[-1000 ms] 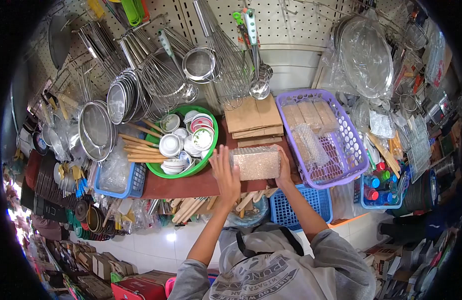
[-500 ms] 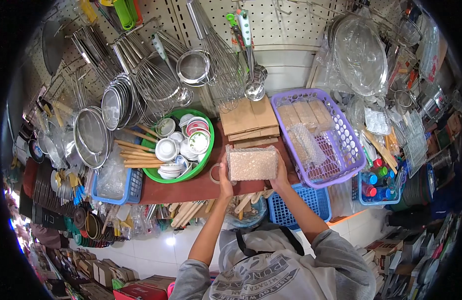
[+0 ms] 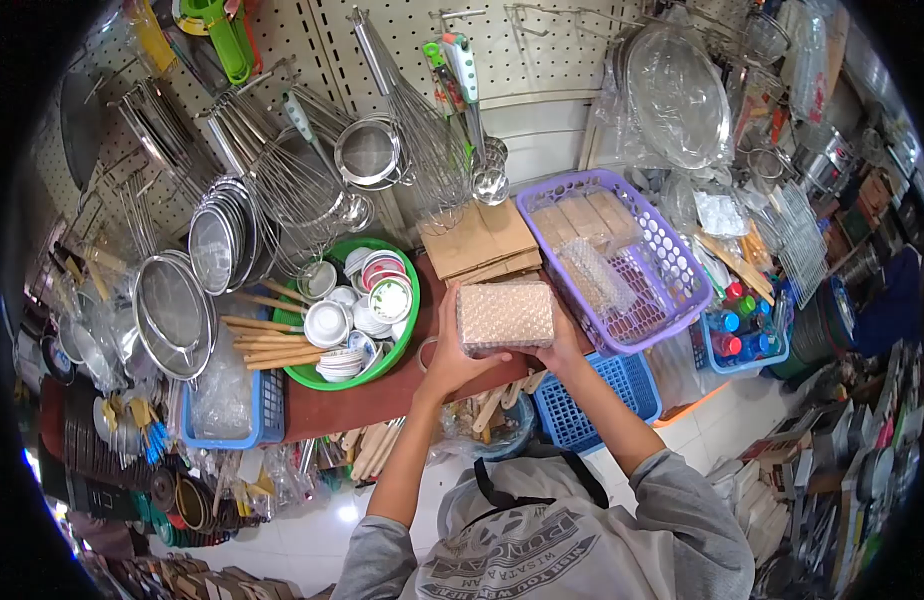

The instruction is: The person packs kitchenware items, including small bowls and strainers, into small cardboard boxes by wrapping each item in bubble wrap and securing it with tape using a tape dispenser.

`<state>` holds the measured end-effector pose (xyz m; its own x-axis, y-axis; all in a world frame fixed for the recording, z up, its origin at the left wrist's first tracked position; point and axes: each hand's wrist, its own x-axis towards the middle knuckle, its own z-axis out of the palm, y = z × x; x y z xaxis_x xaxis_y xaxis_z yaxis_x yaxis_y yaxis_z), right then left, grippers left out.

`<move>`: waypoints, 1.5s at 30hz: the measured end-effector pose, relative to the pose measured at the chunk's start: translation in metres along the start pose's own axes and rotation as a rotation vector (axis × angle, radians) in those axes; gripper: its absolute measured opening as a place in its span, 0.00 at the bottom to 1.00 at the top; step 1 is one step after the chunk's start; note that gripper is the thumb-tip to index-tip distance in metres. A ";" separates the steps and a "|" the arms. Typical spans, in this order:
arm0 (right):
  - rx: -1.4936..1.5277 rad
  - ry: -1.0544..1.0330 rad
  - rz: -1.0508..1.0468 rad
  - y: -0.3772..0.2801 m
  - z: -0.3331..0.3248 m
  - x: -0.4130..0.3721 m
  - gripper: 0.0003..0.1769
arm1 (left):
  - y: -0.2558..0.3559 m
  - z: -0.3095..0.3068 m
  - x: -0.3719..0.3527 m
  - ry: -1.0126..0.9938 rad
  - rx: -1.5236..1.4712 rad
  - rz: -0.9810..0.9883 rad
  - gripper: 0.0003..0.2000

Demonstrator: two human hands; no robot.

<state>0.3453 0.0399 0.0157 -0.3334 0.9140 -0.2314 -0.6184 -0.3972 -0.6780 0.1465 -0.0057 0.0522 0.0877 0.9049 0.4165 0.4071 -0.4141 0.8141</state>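
Observation:
A box-shaped package in bubble wrap is held between my two hands, above the front of the red-brown table. My left hand grips its left side, with fingers under the lower edge. My right hand holds the right side. Just behind the package lie flat pieces of brown cardboard. To the right, a purple basket holds several wrapped brown packages. Partly hidden behind my left hand is a roll of tape.
A green basin of small bowls stands left, beside wooden handles and a blue basket. Another blue basket sits low at the front right. Whisks and strainers hang from the pegboard.
The view has shifted and tilted slightly. The package is turned so that more of its lower side shows, and my left hand has moved further beneath it.

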 end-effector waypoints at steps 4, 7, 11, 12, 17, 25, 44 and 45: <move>0.042 0.002 0.045 0.000 0.011 -0.015 0.34 | -0.003 -0.005 -0.001 -0.059 -0.154 -0.055 0.59; 0.060 0.053 -0.009 -0.002 0.025 -0.033 0.35 | 0.001 -0.010 0.000 -0.111 -0.164 -0.033 0.57; 0.080 0.114 -0.074 -0.008 0.029 -0.050 0.36 | 0.007 -0.007 0.009 -0.160 -0.187 0.061 0.56; 0.097 0.114 -0.082 -0.010 0.026 -0.054 0.35 | 0.007 -0.003 0.012 -0.173 -0.206 0.077 0.55; 0.124 0.285 -0.160 -0.029 0.021 -0.075 0.33 | 0.019 0.016 0.039 -0.296 -0.321 0.058 0.55; 0.144 0.374 -0.332 -0.074 0.001 -0.066 0.33 | 0.032 0.064 0.115 -0.421 -0.352 0.125 0.55; -0.018 0.587 -0.036 -0.177 -0.172 0.059 0.31 | -0.009 0.234 0.287 -0.717 -0.401 -0.116 0.54; -0.027 0.616 -0.038 -0.180 -0.174 0.061 0.31 | -0.015 0.243 0.293 -0.733 -0.403 -0.123 0.54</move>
<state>0.5595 0.1816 0.0021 0.1662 0.8104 -0.5618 -0.6009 -0.3685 -0.7094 0.3873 0.2893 0.0631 0.6878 0.7233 0.0606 0.1090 -0.1855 0.9766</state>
